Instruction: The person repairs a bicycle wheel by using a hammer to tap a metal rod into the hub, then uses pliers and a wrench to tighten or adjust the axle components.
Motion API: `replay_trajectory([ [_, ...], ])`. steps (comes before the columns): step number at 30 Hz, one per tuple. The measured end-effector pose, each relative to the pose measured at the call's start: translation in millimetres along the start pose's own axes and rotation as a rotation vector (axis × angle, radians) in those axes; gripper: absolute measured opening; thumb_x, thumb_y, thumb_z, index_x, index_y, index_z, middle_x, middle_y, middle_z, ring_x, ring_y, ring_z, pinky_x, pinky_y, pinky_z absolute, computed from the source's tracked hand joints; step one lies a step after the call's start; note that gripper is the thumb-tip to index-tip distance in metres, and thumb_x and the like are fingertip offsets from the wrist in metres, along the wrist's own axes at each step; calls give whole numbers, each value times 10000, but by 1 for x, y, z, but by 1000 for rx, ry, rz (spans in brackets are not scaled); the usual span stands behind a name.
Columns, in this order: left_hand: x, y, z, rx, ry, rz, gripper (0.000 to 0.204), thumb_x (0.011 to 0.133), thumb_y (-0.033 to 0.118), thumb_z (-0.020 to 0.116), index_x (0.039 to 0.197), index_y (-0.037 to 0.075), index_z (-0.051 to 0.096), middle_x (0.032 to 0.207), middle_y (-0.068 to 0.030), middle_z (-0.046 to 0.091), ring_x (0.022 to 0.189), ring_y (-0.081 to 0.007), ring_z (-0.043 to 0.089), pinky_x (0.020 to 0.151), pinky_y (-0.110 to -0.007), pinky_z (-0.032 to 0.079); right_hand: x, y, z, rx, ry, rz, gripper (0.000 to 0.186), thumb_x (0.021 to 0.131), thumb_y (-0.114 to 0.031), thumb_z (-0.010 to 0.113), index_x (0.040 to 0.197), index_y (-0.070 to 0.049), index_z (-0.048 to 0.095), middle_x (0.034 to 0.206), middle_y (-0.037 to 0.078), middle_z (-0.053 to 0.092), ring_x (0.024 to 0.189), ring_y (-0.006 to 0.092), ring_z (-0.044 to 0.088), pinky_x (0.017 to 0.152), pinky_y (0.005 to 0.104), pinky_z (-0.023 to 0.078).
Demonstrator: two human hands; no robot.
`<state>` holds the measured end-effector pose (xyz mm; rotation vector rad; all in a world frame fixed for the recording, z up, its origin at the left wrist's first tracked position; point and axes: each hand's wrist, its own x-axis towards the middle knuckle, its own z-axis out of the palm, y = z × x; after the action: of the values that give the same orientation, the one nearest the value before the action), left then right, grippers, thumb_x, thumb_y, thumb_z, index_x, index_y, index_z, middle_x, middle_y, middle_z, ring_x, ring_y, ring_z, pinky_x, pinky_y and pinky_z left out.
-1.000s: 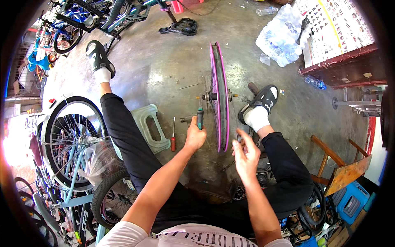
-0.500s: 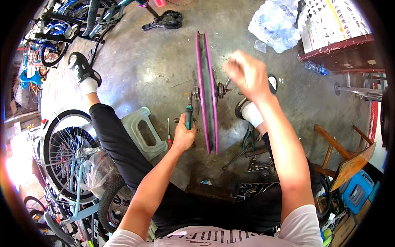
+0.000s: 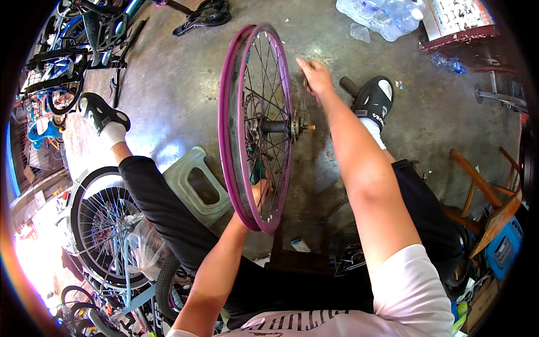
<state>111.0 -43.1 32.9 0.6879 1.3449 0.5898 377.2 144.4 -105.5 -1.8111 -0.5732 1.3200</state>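
Note:
A bicycle wheel with a bare purple rim, dark spokes and no tyre stands tilted between my legs. Its dark hub shows, with a brass-coloured axle end jutting out on the right. Behind the spokes, my left hand is closed around a green-and-black handled tool, partly hidden by the rim. My right hand is raised just right of the wheel, apart from the rim, fingers curled and index finger extended. Something thin and blurred lies below its fingers; I cannot make out what.
A pale plastic stool stands left of the wheel. Beyond it are parked bicycles. A black saddle lies at the top, with bagged plastic bottles at upper right. A wooden stool leans at the right.
The wheel has turned from edge-on to tilted, showing its spokes, and sits further left. My right hand has moved slightly left and up from the axle end. My left hand is now behind the spokes.

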Motion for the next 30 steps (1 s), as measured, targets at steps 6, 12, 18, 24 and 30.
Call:
replay_trajectory([
  [6, 12, 2, 7, -18, 92, 11, 518, 832, -73, 447, 1340, 6, 511, 923, -89, 581, 737, -186, 577, 644, -343, 517, -61, 110, -7, -271, -76, 148, 659, 1052, -586, 472, 862, -7, 724, 710, 190, 709, 667, 324, 723, 698, 447, 545],
  [12, 23, -2, 7, -69, 87, 55, 403, 909, -29, 459, 1303, 5, 530, 917, -85, 583, 727, -193, 585, 633, -362, 538, -174, 130, -22, -545, -78, 165, 833, 1045, -694, 319, 949, 6, 761, 1024, 344, 699, 1056, 520, 659, 950, 562, 488],
  [18, 23, -10, 15, 110, 78, 138, 475, 845, -97, 454, 1302, 9, 528, 863, -79, 584, 648, -189, 586, 546, -353, 510, -296, 77, -38, -439, -194, 237, 876, 988, -775, 392, 829, 16, 731, 867, 318, 699, 935, 503, 685, 874, 555, 500],
  [24, 25, -13, 10, 276, 127, 95, 372, 886, 82, 688, 1232, 6, 572, 933, -102, 686, 795, -193, 644, 720, -340, 534, -358, 2, -47, -404, -68, -235, 543, 954, -430, 741, 706, 23, 575, 597, 210, 569, 530, 368, 602, 554, 482, 474],
  [30, 15, -13, 2, 280, 98, 140, 442, 891, 60, 744, 1278, -42, 557, 1018, -95, 731, 867, -176, 684, 810, -321, 565, -299, -102, -78, -875, 17, -1088, 512, 865, -445, 802, 622, -69, 554, 715, 59, 535, 651, 247, 609, 528, 384, 485],
])
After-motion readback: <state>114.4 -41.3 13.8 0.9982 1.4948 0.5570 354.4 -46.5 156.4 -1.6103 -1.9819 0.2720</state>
